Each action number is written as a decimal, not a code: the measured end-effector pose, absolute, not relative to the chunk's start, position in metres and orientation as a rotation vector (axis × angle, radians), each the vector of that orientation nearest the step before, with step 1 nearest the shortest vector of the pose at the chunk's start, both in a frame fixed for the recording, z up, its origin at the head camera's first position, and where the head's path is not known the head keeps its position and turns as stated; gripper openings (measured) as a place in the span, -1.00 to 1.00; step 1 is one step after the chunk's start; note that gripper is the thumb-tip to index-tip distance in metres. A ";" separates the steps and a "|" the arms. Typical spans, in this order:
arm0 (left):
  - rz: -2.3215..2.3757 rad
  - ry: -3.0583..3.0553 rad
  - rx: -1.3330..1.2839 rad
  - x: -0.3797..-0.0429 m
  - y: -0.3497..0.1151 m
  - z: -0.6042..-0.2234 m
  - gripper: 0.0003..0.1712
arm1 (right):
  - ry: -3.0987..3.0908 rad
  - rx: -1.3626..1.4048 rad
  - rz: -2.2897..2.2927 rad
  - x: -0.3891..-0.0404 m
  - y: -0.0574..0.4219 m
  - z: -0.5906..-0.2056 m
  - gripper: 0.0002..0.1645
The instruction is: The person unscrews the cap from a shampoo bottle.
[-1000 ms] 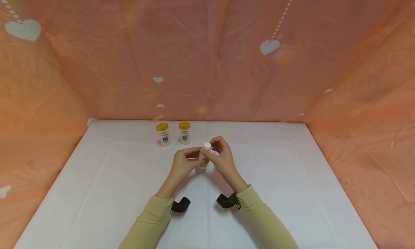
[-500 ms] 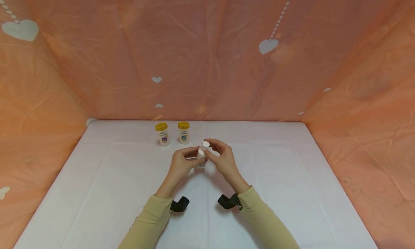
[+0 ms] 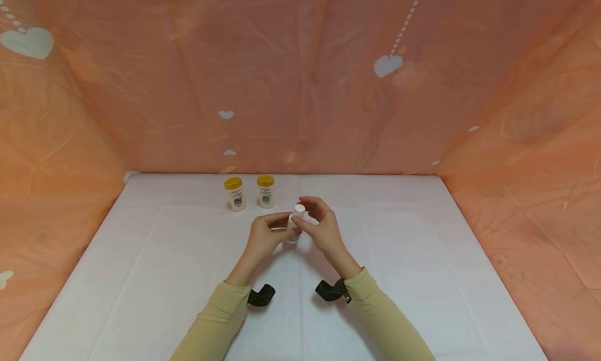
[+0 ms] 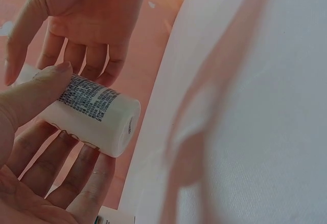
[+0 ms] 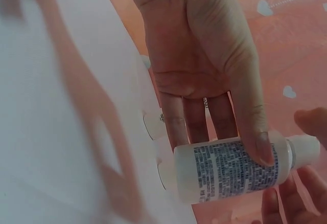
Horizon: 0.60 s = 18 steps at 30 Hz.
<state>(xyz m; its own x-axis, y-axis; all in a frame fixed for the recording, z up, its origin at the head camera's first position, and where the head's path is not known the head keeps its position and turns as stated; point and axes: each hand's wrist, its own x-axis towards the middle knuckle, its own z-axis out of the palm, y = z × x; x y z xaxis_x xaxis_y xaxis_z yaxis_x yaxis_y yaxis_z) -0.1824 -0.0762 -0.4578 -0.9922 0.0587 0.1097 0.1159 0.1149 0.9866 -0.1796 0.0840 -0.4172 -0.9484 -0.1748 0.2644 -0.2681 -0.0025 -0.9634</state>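
A small white bottle (image 3: 293, 231) with a white cap (image 3: 299, 209) stands nearly upright between both hands in the head view. My left hand (image 3: 264, 239) grips its body; the left thumb presses across the blue printed label (image 5: 230, 170) in the right wrist view. My right hand (image 3: 324, 228) is around the cap end. Its thumb and fingers are spread on either side of the cap (image 5: 305, 150), and in the right wrist view they look slightly apart from it. The bottle's base (image 4: 132, 124) faces the left wrist camera's right side.
Two white jars with yellow lids, a left one (image 3: 237, 198) and a right one (image 3: 266, 196), stand at the back of the white-covered table (image 3: 399, 267). An orange curtain (image 3: 263, 89) with pale hearts surrounds the table. Black wrist mounts (image 3: 261, 296) sit beside the sleeves.
My right fingers closed in on the cap half a second ago and have since spread away again. My left hand keeps its grip on the bottle; the jars stay put.
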 end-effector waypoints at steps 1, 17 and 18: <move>-2.052 -2.316 -0.179 -0.182 -0.076 -0.458 -0.54 | -2.180 0.463 2.114 -0.180 0.084 -0.417 -0.47; -2.073 -2.335 -0.148 -0.182 -0.073 -0.457 -0.51 | -2.256 0.367 2.035 -0.179 0.084 -0.417 -0.56; -2.074 -2.334 -0.149 -0.182 -0.073 -0.457 -0.51 | -2.258 0.360 2.038 -0.179 0.084 -0.417 -0.58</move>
